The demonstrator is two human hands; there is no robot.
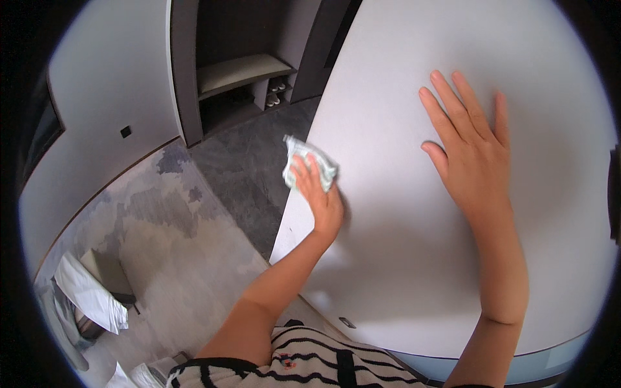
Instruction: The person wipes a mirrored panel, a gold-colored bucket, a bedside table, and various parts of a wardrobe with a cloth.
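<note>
My left hand (pixel 324 206) grips a pale green and white cloth (pixel 302 147), pressed under spread fingers near the left edge of a smooth white wall panel (pixel 383 116). The cloth is slightly blurred and appears to reach over that edge. Higher and to the right, my right hand (pixel 478 157) lies palm towards the same white surface, fingers apart and holding nothing. Both forearms cast soft shadows on the panel. A small dark mark (pixel 290 229) shows on the panel below the cloth.
Beyond the edge, dark tile (pixel 242 189) meets patterned carpet (pixel 170 257). A cushioned bench (pixel 242 72) has shoes (pixel 274 100) in its cubbies. White fabric (pixel 89 293) drapes over furniture at lower left. A black socket plate (pixel 126 131) sits on the far wall, a small fitting (pixel 347 322) low on the panel.
</note>
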